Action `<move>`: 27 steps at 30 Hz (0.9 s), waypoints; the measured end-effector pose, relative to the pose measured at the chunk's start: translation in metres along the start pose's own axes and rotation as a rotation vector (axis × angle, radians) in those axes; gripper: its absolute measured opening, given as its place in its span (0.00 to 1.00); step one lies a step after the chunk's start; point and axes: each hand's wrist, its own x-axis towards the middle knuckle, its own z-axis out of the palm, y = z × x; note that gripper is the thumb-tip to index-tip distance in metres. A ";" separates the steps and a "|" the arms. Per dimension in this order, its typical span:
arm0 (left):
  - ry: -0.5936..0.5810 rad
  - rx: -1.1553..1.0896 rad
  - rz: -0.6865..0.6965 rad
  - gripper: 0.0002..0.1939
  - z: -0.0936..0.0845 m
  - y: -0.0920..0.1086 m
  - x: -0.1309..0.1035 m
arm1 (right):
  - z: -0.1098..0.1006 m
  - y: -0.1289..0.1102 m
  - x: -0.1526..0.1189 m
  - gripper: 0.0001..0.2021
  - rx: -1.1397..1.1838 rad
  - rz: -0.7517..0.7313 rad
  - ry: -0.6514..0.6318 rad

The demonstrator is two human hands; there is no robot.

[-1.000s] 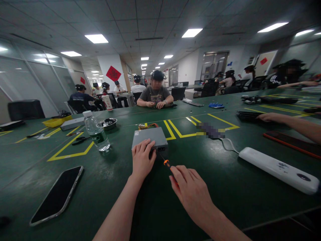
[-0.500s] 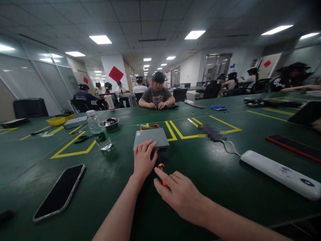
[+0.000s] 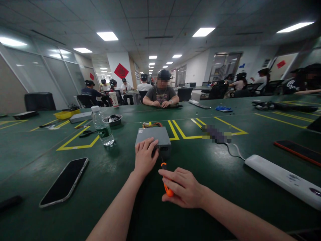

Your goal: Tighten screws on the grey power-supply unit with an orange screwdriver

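Note:
A grey metal computer power supply point(image 3: 152, 134) sits on the green table, with a bundle of coloured cables point(image 3: 152, 124) at its far side. My left hand point(image 3: 146, 154) grips its near left edge, fingers over the top and thumb down the near face. In my right hand point(image 3: 184, 187) is a screwdriver point(image 3: 167, 185) with an orange and black handle, held between thumb and fingers. Its thin shaft points up at the near face of the power supply, below the socket. Where the tip meets the case is too dark to make out.
A water bottle point(image 3: 102, 126) stands left of the power supply, with a metal bowl point(image 3: 114, 119) of small parts behind it. Nearer lies a phone point(image 3: 64, 181). On the right are a white power strip point(image 3: 281, 179) and its cord. Across the table sits a person point(image 3: 162, 92).
My right hand has shifted its hold on the screwdriver, so more of the orange handle shows. My left hand stays on the power supply. The whole view has shifted slightly.

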 end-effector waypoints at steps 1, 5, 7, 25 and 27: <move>0.000 -0.001 -0.001 0.17 0.000 0.000 0.000 | 0.003 -0.001 0.000 0.13 0.017 0.017 0.023; 0.005 -0.001 -0.004 0.16 0.001 0.000 0.000 | 0.006 -0.004 -0.001 0.17 0.065 0.082 0.026; 0.009 0.001 -0.006 0.16 0.001 0.000 0.000 | 0.003 -0.007 0.001 0.18 0.068 0.088 -0.037; 0.008 0.007 0.003 0.16 0.003 -0.002 0.001 | 0.002 -0.012 0.006 0.15 0.042 0.036 -0.238; 0.001 0.006 0.006 0.16 0.003 -0.003 0.001 | 0.003 -0.011 0.007 0.13 0.027 0.005 -0.211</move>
